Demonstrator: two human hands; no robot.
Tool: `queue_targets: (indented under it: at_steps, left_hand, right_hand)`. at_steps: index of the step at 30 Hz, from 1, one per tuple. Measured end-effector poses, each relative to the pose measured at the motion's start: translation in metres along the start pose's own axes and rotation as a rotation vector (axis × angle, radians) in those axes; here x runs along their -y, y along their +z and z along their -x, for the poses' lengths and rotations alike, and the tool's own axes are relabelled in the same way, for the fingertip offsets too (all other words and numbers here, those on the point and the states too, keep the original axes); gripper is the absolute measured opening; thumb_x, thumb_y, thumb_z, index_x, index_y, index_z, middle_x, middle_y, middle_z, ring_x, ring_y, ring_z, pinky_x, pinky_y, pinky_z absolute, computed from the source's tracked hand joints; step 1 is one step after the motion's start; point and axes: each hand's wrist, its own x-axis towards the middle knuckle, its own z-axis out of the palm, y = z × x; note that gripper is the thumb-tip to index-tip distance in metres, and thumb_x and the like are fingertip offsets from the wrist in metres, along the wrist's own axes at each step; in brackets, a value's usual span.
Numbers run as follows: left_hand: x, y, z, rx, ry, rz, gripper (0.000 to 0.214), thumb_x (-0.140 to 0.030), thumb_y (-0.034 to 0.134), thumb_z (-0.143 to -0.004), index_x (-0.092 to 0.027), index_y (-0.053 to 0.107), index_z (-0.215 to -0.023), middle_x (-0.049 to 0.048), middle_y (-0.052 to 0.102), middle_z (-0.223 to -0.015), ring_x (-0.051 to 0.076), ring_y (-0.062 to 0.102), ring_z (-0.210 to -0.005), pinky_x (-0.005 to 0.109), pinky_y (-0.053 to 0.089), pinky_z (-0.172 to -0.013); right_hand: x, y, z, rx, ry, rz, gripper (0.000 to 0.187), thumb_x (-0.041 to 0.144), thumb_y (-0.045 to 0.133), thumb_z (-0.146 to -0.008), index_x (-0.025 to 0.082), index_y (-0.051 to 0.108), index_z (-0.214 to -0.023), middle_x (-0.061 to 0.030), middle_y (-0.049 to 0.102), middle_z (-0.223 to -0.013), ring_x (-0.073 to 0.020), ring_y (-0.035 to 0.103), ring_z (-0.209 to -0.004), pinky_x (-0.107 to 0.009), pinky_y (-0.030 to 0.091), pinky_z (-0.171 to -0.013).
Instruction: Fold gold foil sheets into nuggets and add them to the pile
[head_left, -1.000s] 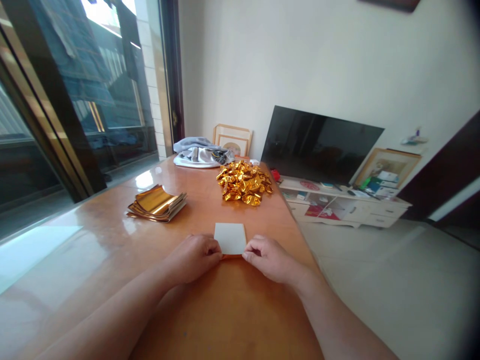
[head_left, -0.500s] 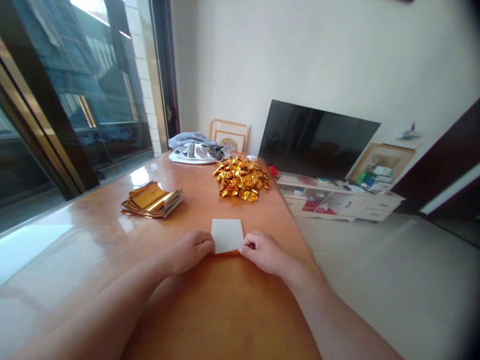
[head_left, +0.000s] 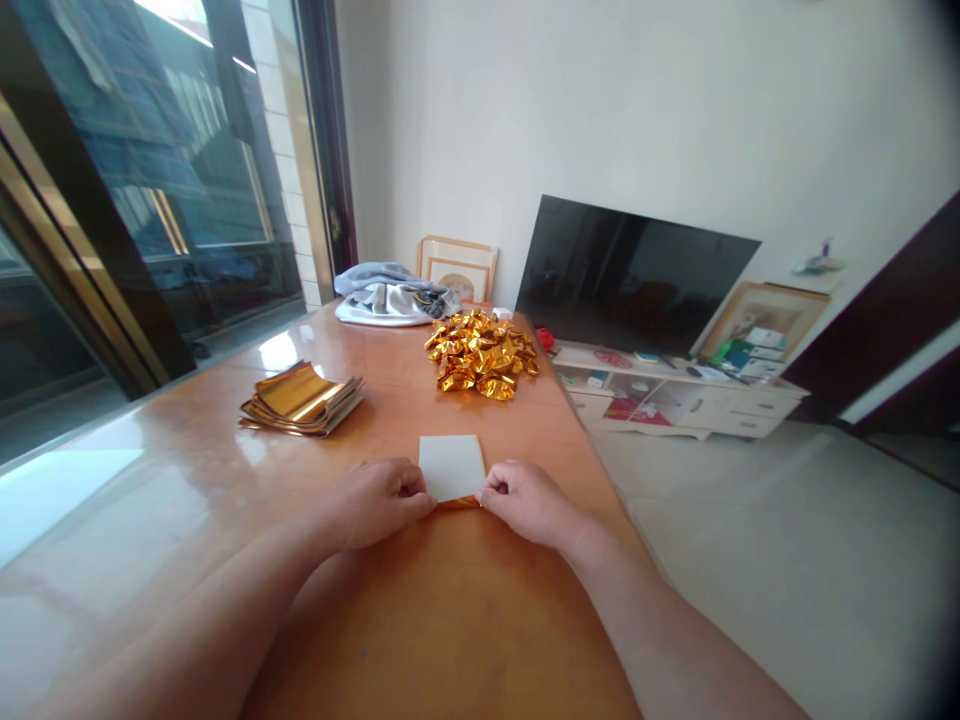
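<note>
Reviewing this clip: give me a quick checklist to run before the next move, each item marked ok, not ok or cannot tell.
1. Left hand at the white card's near left corner: ok.
2. Right hand at the card's near right corner: ok.
3. Gold strip showing along the card's near edge: ok.
4. Foil stack lying apart from the card, to its left: ok.
5. Crumpled pile lying apart from the card, beyond it: ok.
6. Whether the strip runs under the whole card: cannot tell.

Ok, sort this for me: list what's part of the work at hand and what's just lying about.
Part of the work: left hand, right hand, white card, gold foil under it, stacked gold foil sheets, crumpled gold foil pile.
Lying about: grey cloth, framed picture, television.
</note>
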Motion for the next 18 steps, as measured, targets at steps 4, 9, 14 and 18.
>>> queue_targets:
  at_steps: [4,9,14,18]
  left_hand:
    - [0.003,0.001,-0.001,-0.005,-0.006,-0.016,0.027,-0.045,0.056,-0.085,-0.021,0.065,-0.075,-0.0001,0.067,-0.077,0.018,0.059,-0.071,0.027,0.032,-0.059]
    - [0.006,0.004,-0.002,0.001,-0.016,-0.024,0.027,-0.043,0.054,-0.085,-0.022,0.064,-0.073,-0.0005,0.067,-0.076,0.017,0.059,-0.07,0.028,0.031,-0.058]
    - [0.005,0.006,-0.004,-0.023,-0.038,-0.043,0.024,-0.041,0.055,-0.083,-0.022,0.063,-0.07,-0.0009,0.066,-0.073,0.017,0.059,-0.068,0.028,0.029,-0.057]
    - [0.003,0.007,-0.004,-0.026,-0.053,-0.04,0.023,-0.039,0.055,-0.082,-0.022,0.062,-0.069,-0.0009,0.066,-0.073,0.017,0.058,-0.068,0.028,0.03,-0.057]
  right_hand:
    - [0.0,0.0,0.0,0.01,0.009,0.0,0.024,0.034,0.06,-0.084,0.019,0.06,-0.065,0.0006,0.067,-0.07,-0.0121,0.053,-0.062,-0.024,0.027,-0.053]
    - [-0.004,0.001,-0.001,0.008,0.013,-0.006,0.024,0.034,0.06,-0.084,0.019,0.059,-0.065,0.0014,0.064,-0.068,-0.0113,0.051,-0.06,-0.023,0.024,-0.051]
    - [-0.01,0.0,-0.002,0.037,0.015,-0.005,0.023,0.029,0.055,-0.085,0.018,0.057,-0.065,0.0033,0.058,-0.061,-0.0097,0.046,-0.055,-0.024,0.022,-0.048]
    - [-0.01,0.0,-0.003,0.028,0.039,0.007,0.02,0.03,0.056,-0.083,0.019,0.059,-0.067,0.0033,0.06,-0.062,-0.0096,0.048,-0.055,-0.023,0.023,-0.048]
